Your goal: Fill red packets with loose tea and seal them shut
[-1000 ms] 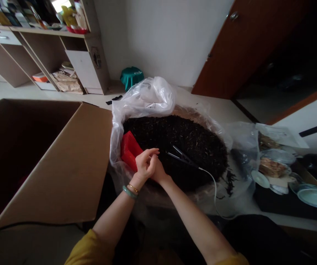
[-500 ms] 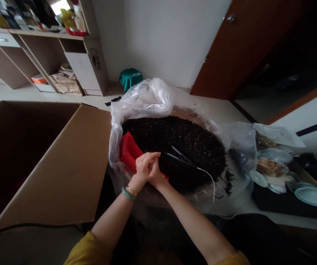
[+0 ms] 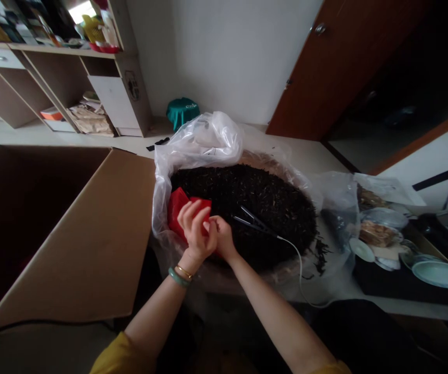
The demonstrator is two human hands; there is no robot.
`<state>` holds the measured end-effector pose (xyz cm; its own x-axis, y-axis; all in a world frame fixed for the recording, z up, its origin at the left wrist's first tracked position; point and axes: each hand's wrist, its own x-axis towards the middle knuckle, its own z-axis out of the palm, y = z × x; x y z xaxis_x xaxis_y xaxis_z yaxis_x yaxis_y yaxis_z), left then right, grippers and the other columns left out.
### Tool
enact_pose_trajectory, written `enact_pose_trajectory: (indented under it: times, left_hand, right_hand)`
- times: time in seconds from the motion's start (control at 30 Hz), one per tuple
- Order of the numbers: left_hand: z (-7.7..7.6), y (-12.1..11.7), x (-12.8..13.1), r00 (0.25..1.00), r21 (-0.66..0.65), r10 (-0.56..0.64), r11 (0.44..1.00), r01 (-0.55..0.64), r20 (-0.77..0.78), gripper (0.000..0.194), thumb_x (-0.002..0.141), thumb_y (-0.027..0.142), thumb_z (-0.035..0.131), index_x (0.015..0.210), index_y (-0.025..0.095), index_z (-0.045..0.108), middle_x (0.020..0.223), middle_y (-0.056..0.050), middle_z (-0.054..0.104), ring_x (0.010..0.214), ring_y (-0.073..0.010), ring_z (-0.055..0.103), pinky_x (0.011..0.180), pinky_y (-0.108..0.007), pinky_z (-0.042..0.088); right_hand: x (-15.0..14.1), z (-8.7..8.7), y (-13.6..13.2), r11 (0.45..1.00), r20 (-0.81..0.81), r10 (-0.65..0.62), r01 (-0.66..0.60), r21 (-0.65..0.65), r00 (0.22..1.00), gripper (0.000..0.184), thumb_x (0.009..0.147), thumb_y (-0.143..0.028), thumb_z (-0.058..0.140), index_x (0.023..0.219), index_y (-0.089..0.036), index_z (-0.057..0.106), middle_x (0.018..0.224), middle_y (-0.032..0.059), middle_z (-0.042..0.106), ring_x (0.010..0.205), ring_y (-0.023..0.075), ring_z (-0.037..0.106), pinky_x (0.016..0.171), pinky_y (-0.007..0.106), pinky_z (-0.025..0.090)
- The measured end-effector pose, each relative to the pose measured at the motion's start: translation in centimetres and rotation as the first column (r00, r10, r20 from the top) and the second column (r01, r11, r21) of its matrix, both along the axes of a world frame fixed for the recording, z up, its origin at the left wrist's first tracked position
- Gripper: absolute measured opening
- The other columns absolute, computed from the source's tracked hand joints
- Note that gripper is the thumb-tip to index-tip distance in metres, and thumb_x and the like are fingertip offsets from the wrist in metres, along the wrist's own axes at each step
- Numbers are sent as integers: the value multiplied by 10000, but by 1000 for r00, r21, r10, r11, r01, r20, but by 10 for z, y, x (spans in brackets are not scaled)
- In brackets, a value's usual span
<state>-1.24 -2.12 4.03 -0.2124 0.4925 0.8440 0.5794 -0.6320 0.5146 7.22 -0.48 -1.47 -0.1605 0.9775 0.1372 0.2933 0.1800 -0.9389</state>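
A wide round basket (image 3: 271, 165) lined with clear plastic holds a heap of dark loose tea leaves (image 3: 263, 200). At its near left edge is a red pouch (image 3: 179, 203). My left hand (image 3: 193, 231), with bracelets on the wrist, curls its fingers round the pouch's top. My right hand (image 3: 223, 238) pinches the same pouch from the right, and the two hands touch. A black clamp-like tool (image 3: 252, 222) with a white cable (image 3: 300, 265) lies on the leaves just right of my hands.
A big open cardboard box (image 3: 71, 239) stands at the left, its flap against the basket. Plates and bowls (image 3: 383, 234) with scraps crowd the right. Behind are shelves (image 3: 91, 67), a green bag (image 3: 182, 110) and a brown door (image 3: 344, 62).
My hands have shifted slightly left and the left fingers have spread upward. The red pouch now stands higher, with more of its top showing above my fingers.
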Motion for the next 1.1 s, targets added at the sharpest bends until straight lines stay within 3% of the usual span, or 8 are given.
enact_pose_trajectory:
  times: [0.07,0.13,0.2,0.3,0.37,0.5,0.7,1.1]
  left_hand:
    - [-3,6,1,989,-93,59,995,-47,136,541,749,218,634,1267,162,490,1335,-154,490,1264,-287,423,1043,-494,352]
    - [-8,13,3,963,-272,-18,958,94,269,585,755,274,651,1299,160,468,1289,-148,540,1155,-252,533,969,-403,437]
    - [-13,20,5,919,-438,-91,858,267,383,386,784,315,623,1139,166,609,1051,-89,679,936,-208,638,830,-309,501]
    - [-20,25,9,885,-539,-108,757,368,453,220,787,333,609,886,164,709,787,-31,720,704,-168,642,662,-243,499]
    - [-22,25,12,877,-547,-123,739,393,464,210,764,324,631,867,164,721,771,-22,728,674,-161,635,631,-231,492]
    - [-28,24,18,874,-553,-190,710,437,447,240,760,324,622,880,142,723,781,-31,734,683,-164,642,625,-234,494]
    - [-36,27,19,848,-573,-219,653,495,483,271,769,319,602,923,127,718,848,-55,741,732,-174,659,675,-250,509]
    - [-37,28,21,831,-592,-232,607,530,506,270,756,325,601,891,123,718,803,-49,736,680,-166,646,614,-239,496]
  right_hand:
    - [9,5,-1,993,-195,-112,100,-68,974,207,853,-403,459,918,-213,507,746,8,608,673,149,586,621,262,498]
    - [16,7,-3,978,-357,-179,128,-162,917,217,791,-417,547,850,-213,500,696,-13,592,616,139,578,581,251,491]
    - [23,11,-6,973,-379,-200,139,-182,904,229,750,-403,597,844,-211,515,715,0,613,625,151,592,572,261,498]
    - [37,22,-6,947,-214,-302,318,41,929,344,775,-365,587,1072,-201,529,990,94,644,789,190,622,645,308,529]
    - [47,33,-3,869,-56,-394,391,304,918,462,821,-334,558,1252,-196,465,1209,150,569,968,221,599,756,353,533]
    - [64,50,8,738,240,-404,160,655,883,389,904,-253,483,1289,-200,510,1265,136,559,1137,251,530,951,440,470]
    - [66,38,10,637,302,-430,49,769,851,439,921,-170,461,1358,-211,470,1181,105,641,1103,235,573,950,429,504]
    - [67,11,10,651,294,-431,69,756,853,534,924,-167,464,1441,-207,337,1329,106,556,1236,244,519,1018,436,485]
